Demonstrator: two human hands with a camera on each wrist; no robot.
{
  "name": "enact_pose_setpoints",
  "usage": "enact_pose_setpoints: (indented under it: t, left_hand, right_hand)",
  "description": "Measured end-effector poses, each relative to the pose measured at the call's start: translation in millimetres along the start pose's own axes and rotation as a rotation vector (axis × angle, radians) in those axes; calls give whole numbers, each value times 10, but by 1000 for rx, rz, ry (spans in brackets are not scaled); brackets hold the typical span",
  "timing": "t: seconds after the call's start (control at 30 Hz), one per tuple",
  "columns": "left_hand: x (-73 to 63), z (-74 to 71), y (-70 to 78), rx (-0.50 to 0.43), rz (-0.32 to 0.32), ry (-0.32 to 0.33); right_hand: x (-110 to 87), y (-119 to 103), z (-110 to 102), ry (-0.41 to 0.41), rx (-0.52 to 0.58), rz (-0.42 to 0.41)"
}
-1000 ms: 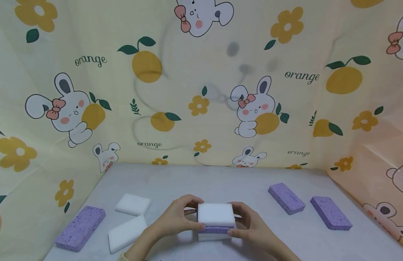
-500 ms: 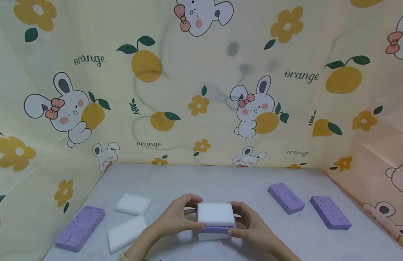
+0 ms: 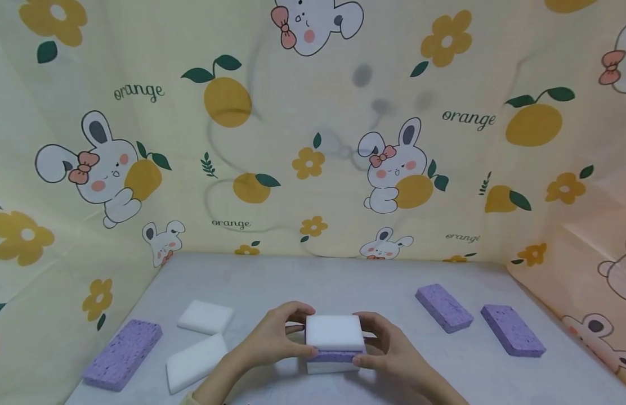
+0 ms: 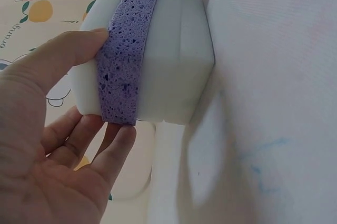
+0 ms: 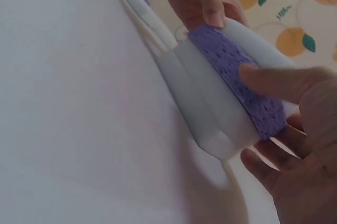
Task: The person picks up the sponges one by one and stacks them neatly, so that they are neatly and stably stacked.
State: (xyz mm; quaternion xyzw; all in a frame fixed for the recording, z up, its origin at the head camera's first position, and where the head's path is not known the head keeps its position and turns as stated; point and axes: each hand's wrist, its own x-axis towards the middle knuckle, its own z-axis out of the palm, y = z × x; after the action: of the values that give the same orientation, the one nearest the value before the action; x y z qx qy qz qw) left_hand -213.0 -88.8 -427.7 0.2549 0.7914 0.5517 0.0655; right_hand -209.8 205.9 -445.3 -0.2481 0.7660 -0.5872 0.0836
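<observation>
A stack of sponges stands at the front middle of the table. Its top piece is a white sponge, and under that lies a purple sponge with a pitted surface. Below the purple one are white sponges, two layers by the seam in the left wrist view. My left hand grips the left end of the purple sponge, thumb on the near side and fingers behind. At the right end my right hand holds the same sponge in a matching way. Some fingertips are hidden behind the stack.
Left of the stack lie two white sponges, one farther back and one nearer. A purple sponge rests by the table's left edge. Two more purple sponges lie to the right. A printed curtain surrounds the table.
</observation>
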Motion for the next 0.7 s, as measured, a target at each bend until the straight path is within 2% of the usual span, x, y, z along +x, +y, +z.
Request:
enact_pose_setpoints:
  t: [0.13,0.23,0.3,0.4,0.53,0.7]
  left_hand:
    - [-1,-3,-12,-6,-2,-2]
    - [-2,-5,-14,-13,0,-1]
    - [-2,-6,-15,-14,3,-1]
    - [-1,-6,-18,-15,3,-3]
    - [-3,-7,-22,-15,8,-6]
    - [-7,-7,-17,-14,1,-6]
  right_hand:
    - [-3,8,-95,10,-29,-68]
    - [2,23,-188,59,-88,-120]
    - [7,40,-251,108,-137,-125]
    - [11,78,-340,192,-205,-97]
    - [11,136,-474,302,-298,-19]
    - [-22,173,-709,406,-386,65]
